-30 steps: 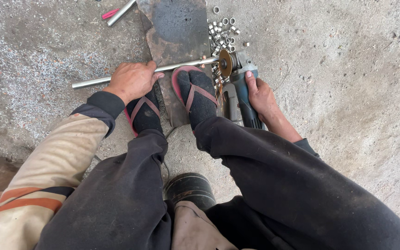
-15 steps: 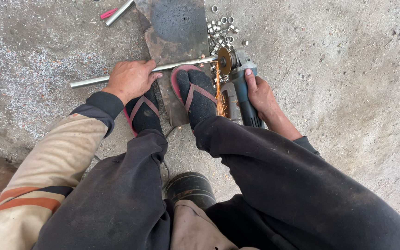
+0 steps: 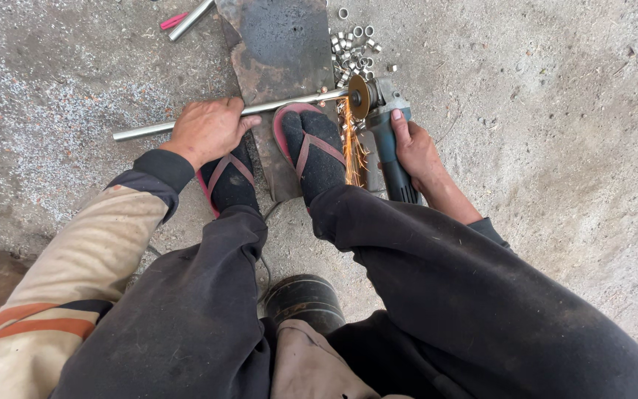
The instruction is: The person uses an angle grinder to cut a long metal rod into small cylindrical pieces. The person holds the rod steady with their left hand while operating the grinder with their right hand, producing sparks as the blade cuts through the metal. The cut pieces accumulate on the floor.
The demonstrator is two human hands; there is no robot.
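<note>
Left hand (image 3: pixel 208 129), grip closed over a thin metal tube (image 3: pixel 149 131) that lies across the upper centre of the frame on a rusty steel plate (image 3: pixel 278 44). Right hand (image 3: pixel 413 148), grip wrapped around the body of an angle grinder (image 3: pixel 385 129); its disc (image 3: pixel 357 96) meets the tube's right end, and sparks (image 3: pixel 352 148) fall beside the sandalled right foot (image 3: pixel 313 148). Small cut metal rings (image 3: pixel 352 48) lie heaped just above the disc, on the concrete floor (image 3: pixel 555 111).

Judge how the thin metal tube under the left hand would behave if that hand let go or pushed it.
The metal tube looks round and smooth, so it would probably roll off the steel plate. It runs straight under the left hand, so likely stiff. Being thin, it is probably light.
</note>
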